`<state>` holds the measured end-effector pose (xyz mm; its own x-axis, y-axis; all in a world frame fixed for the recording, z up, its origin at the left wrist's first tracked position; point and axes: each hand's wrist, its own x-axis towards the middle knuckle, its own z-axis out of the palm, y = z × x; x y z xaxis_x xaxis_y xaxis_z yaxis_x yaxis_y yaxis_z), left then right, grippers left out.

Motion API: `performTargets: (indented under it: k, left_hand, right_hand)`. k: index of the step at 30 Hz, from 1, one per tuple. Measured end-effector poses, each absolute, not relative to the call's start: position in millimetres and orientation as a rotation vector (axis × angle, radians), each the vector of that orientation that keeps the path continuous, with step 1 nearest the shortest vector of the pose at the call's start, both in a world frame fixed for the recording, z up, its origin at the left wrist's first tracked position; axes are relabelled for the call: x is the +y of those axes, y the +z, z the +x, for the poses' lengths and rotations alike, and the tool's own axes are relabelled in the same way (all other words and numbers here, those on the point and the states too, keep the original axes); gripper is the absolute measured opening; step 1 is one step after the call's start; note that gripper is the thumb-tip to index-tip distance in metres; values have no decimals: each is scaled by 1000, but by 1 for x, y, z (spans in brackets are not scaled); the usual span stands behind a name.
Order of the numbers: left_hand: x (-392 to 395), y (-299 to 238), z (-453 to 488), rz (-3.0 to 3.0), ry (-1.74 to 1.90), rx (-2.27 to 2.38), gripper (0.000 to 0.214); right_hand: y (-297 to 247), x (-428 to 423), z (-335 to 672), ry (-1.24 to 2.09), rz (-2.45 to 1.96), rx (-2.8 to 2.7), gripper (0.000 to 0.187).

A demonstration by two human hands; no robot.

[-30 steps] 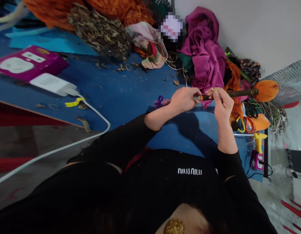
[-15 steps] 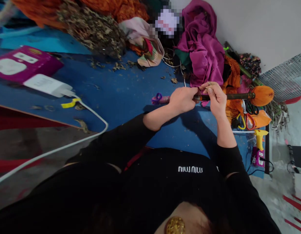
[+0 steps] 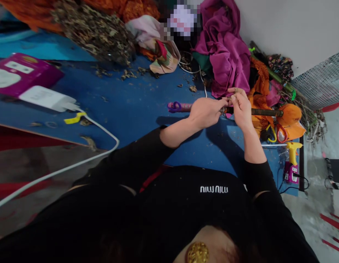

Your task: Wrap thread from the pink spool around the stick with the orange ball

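Head view: one dark stick, purple loop at left end, orange bulb at right, held crosswise over blue tabletop. Left hand: fingers curled closed around stick. Right hand: fingertips pinched together near mid-stick; contents of pinch, cannot tell. Beyond: magenta cloth, crumpled.

Table: box on left | glue gun on right | stick above, before cloth

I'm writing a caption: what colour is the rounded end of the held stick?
The rounded end is orange, best seen in the head view.
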<state>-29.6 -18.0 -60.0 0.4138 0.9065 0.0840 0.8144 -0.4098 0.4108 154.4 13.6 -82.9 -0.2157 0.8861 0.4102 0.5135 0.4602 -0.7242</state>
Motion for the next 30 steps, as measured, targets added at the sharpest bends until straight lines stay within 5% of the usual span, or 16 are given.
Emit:
performTargets:
  k: [13,17,30]
  left_hand:
    - [-1,-58,-55,2167,673,1602,43]
    - [7,-56,-70,2104,726,1645,42]
    - [19,-59,-98,2021,704,1365,44]
  right_hand:
    - [-21,2,231,1004,-1141,-1327,34]
    - [2,-14,295,773,-1236,-1123,19]
    - [-29,-4,366,187,-1420,-703,25]
